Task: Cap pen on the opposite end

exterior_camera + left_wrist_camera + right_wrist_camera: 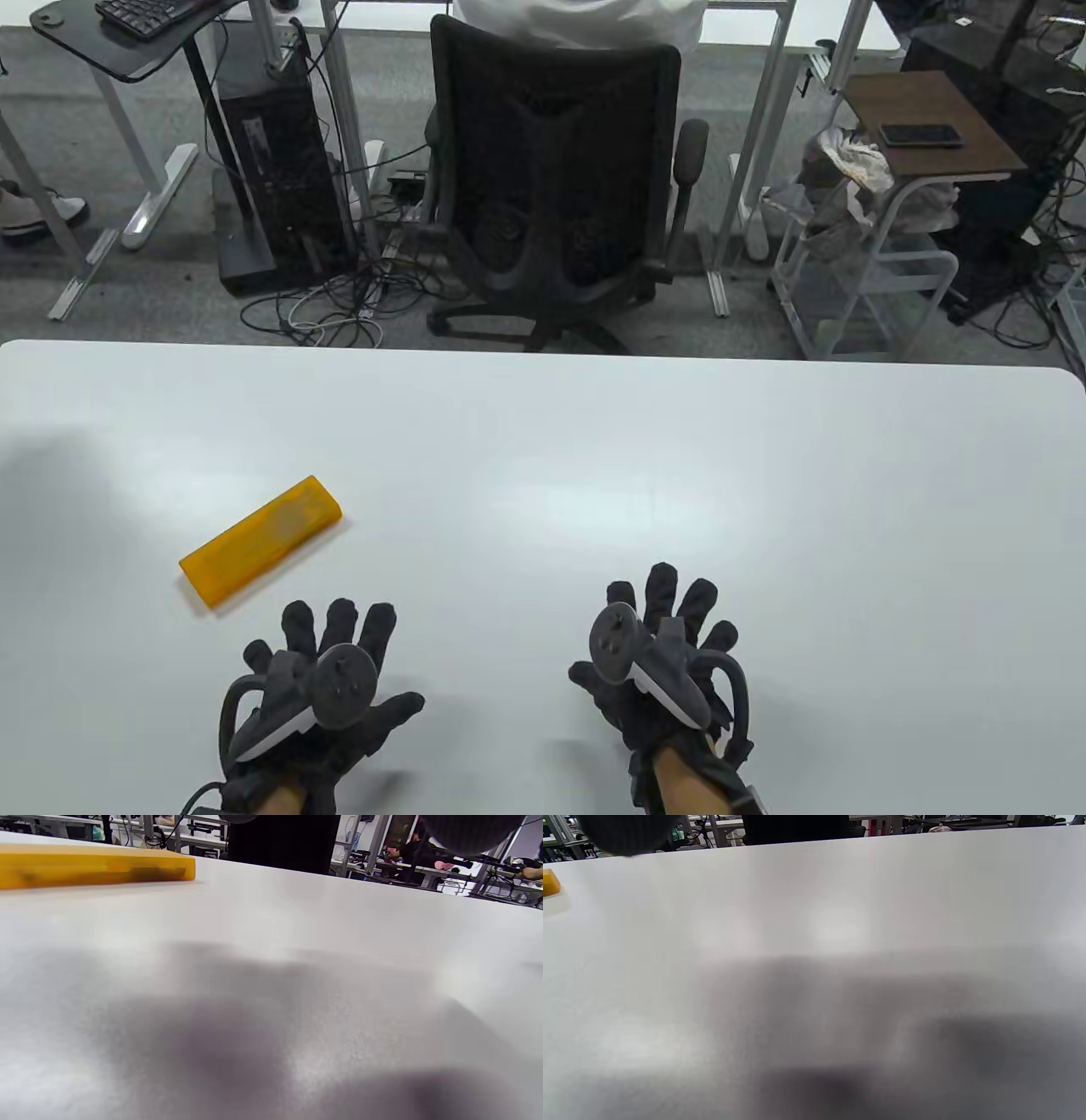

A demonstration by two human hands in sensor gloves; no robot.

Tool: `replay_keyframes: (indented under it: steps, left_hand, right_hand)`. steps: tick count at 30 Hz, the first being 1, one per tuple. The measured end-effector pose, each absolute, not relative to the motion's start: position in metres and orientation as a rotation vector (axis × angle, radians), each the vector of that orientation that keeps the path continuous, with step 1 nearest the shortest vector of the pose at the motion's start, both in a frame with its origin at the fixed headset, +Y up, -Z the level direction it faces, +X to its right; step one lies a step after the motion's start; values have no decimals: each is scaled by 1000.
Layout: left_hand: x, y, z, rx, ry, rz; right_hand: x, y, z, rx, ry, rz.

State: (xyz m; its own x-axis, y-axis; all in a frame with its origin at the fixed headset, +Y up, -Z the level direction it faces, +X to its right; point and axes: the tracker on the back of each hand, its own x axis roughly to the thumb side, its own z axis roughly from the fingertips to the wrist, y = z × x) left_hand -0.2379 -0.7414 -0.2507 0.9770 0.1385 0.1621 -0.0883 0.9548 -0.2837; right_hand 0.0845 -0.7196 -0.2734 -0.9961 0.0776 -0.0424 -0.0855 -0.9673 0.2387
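A translucent orange case [261,540] lies flat on the white table [594,475], left of centre, angled from near left to far right. A dark shape shows faintly through it; no pen is plainly seen. My left hand [327,671] rests palm down on the table just near of the case, fingers spread, holding nothing. My right hand [666,645] rests palm down to the right, fingers spread, also empty. The case shows in the left wrist view [93,868] at the upper left, and its end in the right wrist view [549,882] at the left edge.
A black office chair [556,187] stands beyond the table's far edge. Desks, a computer tower and cables are on the floor behind. A small side table with a phone [920,134] is at the far right.
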Motion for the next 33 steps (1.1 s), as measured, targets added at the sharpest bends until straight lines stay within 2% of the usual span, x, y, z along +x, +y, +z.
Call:
replay_keyframes:
  steps: [14, 21, 26, 29, 33]
  left_hand:
    - [-232, -751, -254, -323, -189, 104]
    - [-241, -762, -262, -331, -146, 115]
    - [-301, -750, -306, -277, 77, 69]
    - [-356, -737, -333, -276, 224, 39]
    - [-399, -739, -350, -305, 293, 88]
  right_hand:
    - [87, -725, -273, -44, 425, 3037]
    - [85, -725, -273, -18, 444, 3034]
    - [83, -724, -270, 34, 436, 3027]
    - [81, -723, -270, 51, 420, 3024]
    - [79, -721, -272, 61, 399, 3029]
